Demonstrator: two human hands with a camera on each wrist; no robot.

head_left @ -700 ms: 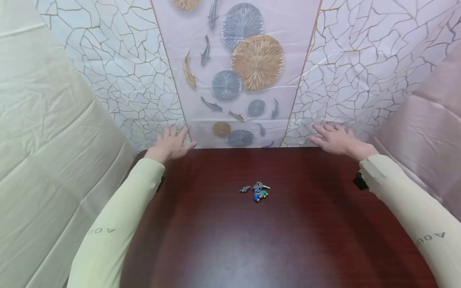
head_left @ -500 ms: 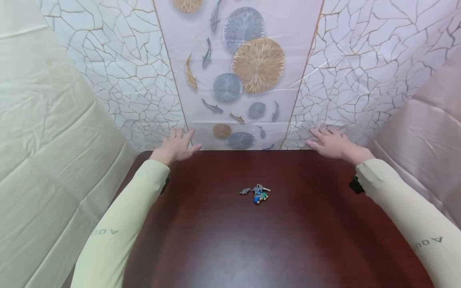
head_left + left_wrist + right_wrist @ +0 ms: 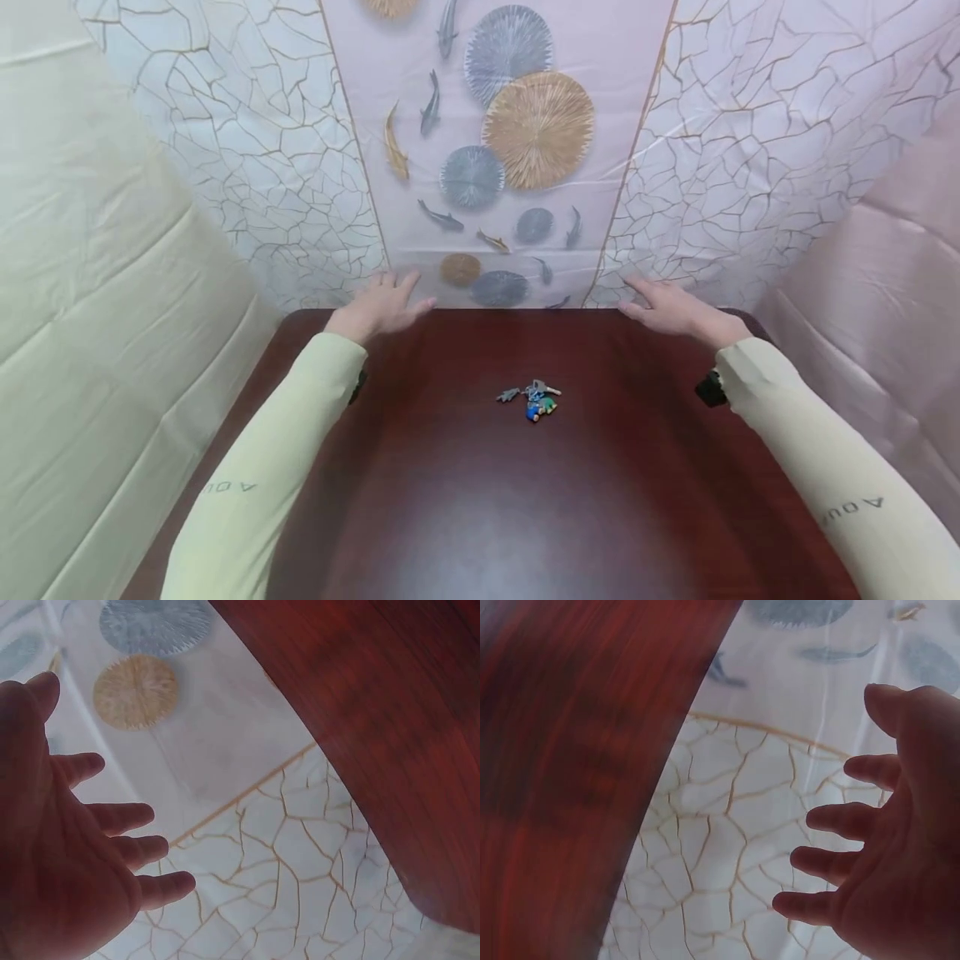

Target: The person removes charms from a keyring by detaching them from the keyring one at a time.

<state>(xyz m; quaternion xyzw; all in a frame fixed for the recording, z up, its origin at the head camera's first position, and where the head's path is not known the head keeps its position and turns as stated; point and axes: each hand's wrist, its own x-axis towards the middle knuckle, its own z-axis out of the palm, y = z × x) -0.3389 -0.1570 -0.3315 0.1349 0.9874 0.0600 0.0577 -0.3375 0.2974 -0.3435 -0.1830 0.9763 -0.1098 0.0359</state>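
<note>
Near the far edge of the glossy red-brown wooden table point(image 3: 450, 492), the bare left hand point(image 3: 379, 308) and bare right hand point(image 3: 677, 312) are being held, each grip spread wide; a grey key with blue-and-green charms point(image 3: 536, 394) is being borne midway between the side edges.

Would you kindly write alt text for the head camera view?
A person's empty left hand and right hand are outstretched near the far edge of a dark red table. A key with small charms lies on it, and a fish-patterned cloth hangs behind.
</note>
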